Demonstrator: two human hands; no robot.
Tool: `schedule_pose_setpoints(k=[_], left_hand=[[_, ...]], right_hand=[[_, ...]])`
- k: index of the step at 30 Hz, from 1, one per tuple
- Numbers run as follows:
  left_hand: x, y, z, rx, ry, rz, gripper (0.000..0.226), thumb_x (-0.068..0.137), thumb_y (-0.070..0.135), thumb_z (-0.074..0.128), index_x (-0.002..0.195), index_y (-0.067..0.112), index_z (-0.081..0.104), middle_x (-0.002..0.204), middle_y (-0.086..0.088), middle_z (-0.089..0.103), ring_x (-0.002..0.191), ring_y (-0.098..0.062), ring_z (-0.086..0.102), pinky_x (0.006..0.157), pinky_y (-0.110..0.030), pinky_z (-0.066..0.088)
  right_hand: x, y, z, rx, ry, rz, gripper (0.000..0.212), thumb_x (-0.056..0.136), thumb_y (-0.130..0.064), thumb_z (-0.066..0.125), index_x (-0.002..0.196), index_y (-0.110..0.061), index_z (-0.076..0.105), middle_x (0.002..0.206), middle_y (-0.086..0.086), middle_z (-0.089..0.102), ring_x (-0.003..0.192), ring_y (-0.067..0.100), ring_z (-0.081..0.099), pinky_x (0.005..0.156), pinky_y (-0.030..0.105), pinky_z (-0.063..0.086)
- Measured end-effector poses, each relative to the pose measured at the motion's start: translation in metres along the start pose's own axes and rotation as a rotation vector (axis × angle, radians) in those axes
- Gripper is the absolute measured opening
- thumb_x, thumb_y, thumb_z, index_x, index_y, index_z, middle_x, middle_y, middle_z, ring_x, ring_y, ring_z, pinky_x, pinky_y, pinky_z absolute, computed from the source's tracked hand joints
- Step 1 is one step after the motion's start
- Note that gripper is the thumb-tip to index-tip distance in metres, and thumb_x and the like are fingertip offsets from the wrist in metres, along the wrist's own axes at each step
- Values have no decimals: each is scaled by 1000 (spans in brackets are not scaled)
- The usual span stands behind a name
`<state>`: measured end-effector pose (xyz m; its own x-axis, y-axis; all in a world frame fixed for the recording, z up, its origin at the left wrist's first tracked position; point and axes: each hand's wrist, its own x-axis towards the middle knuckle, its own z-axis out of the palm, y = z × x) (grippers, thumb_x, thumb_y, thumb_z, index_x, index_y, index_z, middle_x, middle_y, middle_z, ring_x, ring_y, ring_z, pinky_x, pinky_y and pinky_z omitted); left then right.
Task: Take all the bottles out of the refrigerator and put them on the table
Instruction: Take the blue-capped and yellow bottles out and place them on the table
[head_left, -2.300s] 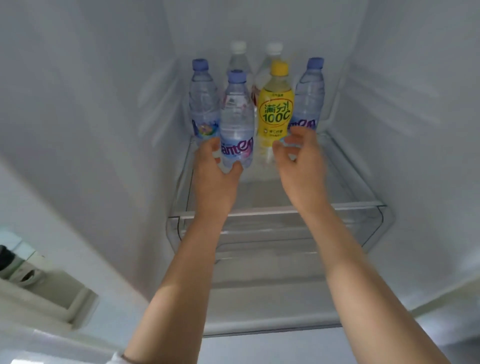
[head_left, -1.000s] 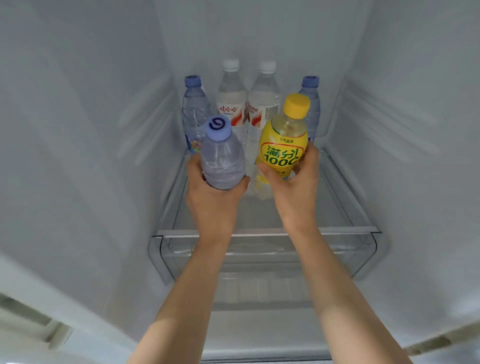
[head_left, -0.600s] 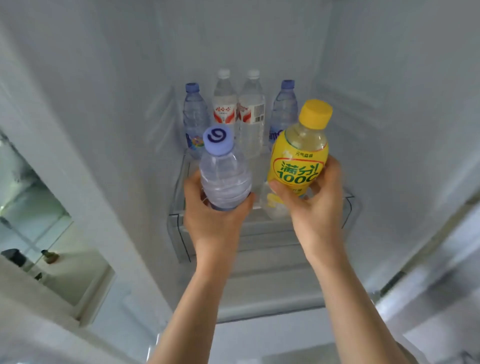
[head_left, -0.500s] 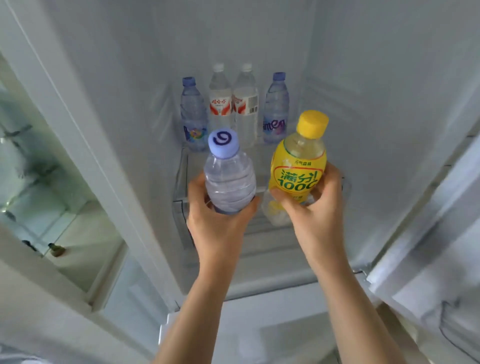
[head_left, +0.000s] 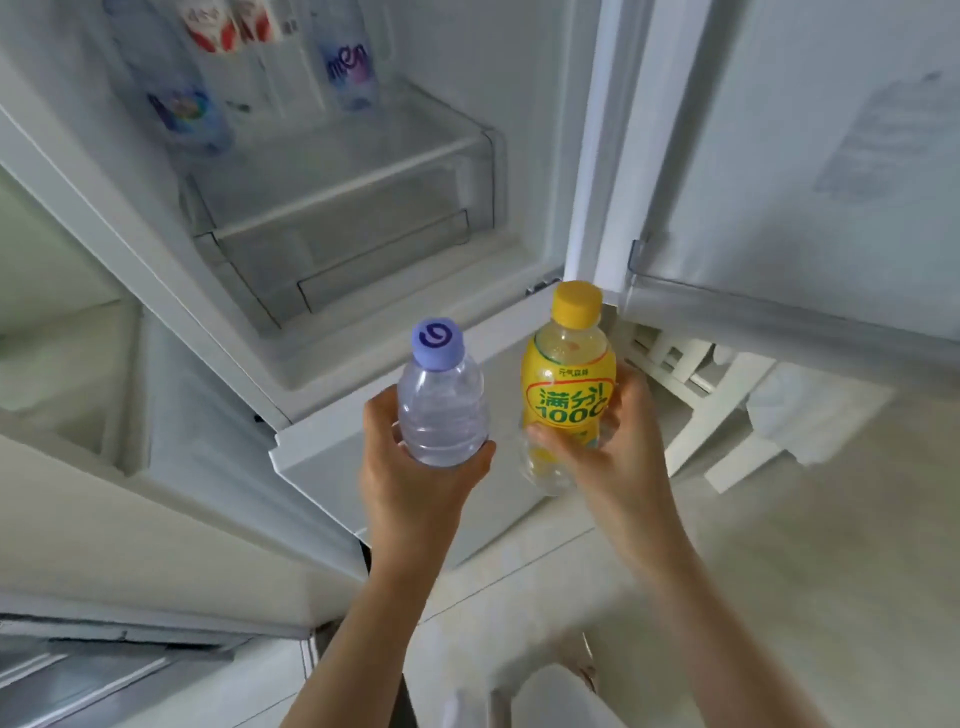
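You are in the carry-out step: two bottles are clear of the refrigerator (head_left: 322, 374) and on their way to the table, which is not in view. In the centre of the frame your left hand (head_left: 415, 467) is wrapped round the lower body of a clear water bottle (head_left: 441, 410), thumb on one side and fingers curled behind. It is ribbed, thin-walled plastic with a lilac screw cap carrying a swirl mark. Just to its right, apart from it, your right hand (head_left: 608, 441) clamps a yellow drink bottle (head_left: 569, 395) round its middle, thumb across the front below the printed label. This one is rounder, with a glossy yellow sleeve, a yellow cap and a clear base.

Your next move, as I read it, is to turn away and find the table, then set both bottles down upright. Keep them vertical; the thin water bottle will likely give under a tight squeeze.

Beyond your hands the white fridge sill runs diagonally, smooth and hard. Further in, at upper centre, sits a clear plastic drawer (head_left: 343, 208) with rounded corners. At the top edge, blurred, four remaining bottles (head_left: 348, 67) stand at the back of the shelf, so further trips are needed. The open door (head_left: 779, 156) fills the upper right.
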<state>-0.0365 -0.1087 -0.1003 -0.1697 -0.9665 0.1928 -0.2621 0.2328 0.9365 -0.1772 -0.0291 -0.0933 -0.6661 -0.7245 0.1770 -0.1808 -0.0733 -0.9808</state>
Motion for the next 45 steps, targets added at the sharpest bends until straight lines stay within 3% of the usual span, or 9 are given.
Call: schedule_pose_setpoints(k=[4, 6, 10, 16, 21, 26, 34, 41, 45], left_hand=[[-51, -17, 19, 51, -162, -41, 77, 53, 16, 94, 112, 30, 48, 98, 13, 64, 83, -3, 63, 67, -20, 50], [-72, -22, 29, 79, -213, -46, 75, 53, 16, 94, 111, 30, 48, 96, 16, 62, 83, 0, 61, 65, -14, 48], [-129, -15, 73, 130, -404, -60, 76, 54, 19, 94, 110, 32, 44, 94, 21, 58, 83, 1, 60, 59, -4, 42], [-217, 8, 151, 111, -639, -85, 70, 56, 17, 91, 109, 31, 49, 93, 15, 61, 82, -7, 62, 67, -21, 49], [-291, 31, 214, 95, -782, -73, 69, 57, 15, 91, 112, 25, 51, 98, 9, 63, 84, -6, 62, 65, -20, 46], [-346, 48, 281, 118, -916, -30, 74, 51, 27, 90, 113, 20, 52, 100, 3, 64, 85, -17, 65, 71, -32, 53], [-368, 77, 367, 152, -1027, 33, 72, 60, 19, 92, 116, 26, 47, 100, 14, 63, 87, -12, 65, 72, -29, 51], [-337, 89, 465, 188, -1082, 64, 70, 60, 27, 91, 116, 26, 48, 94, 18, 64, 82, -5, 64, 70, -28, 52], [-308, 101, 524, 202, -1114, 66, 67, 60, 25, 91, 108, 36, 46, 87, 23, 65, 82, 3, 61, 64, -19, 46]], right_hand=[[-50, 22, -51, -99, 99, 133, 62, 65, -19, 86, 109, -39, 47, 99, -24, 63, 92, 4, 64, 76, 24, 51], [-69, 28, -71, -147, 156, 195, 59, 61, -28, 82, 105, -43, 46, 97, -29, 62, 90, 2, 63, 73, 21, 50], [-120, 45, -135, -211, 309, 317, 67, 63, -21, 85, 116, -32, 46, 100, -19, 64, 94, 4, 63, 77, 26, 51], [-198, 61, -237, -244, 493, 477, 67, 64, -12, 85, 115, -31, 46, 103, -16, 62, 92, -2, 62, 75, 21, 50], [-251, 69, -324, -282, 556, 553, 67, 68, -12, 83, 118, -28, 43, 101, -15, 59, 90, -11, 57, 68, 6, 45], [-283, 78, -401, -293, 657, 626, 64, 70, -15, 82, 116, -30, 40, 102, -13, 60, 89, -4, 59, 66, 3, 43], [-268, 97, -480, -248, 745, 716, 65, 70, -16, 82, 121, -23, 42, 111, -4, 62, 98, 10, 60, 76, 20, 49], [-189, 121, -537, -233, 790, 725, 64, 72, -17, 81, 122, -23, 41, 107, -7, 61, 93, 8, 61, 72, 16, 47], [-131, 132, -574, -239, 816, 717, 65, 72, -15, 81, 123, -22, 41, 106, -7, 61, 91, 1, 59, 70, 14, 47]])
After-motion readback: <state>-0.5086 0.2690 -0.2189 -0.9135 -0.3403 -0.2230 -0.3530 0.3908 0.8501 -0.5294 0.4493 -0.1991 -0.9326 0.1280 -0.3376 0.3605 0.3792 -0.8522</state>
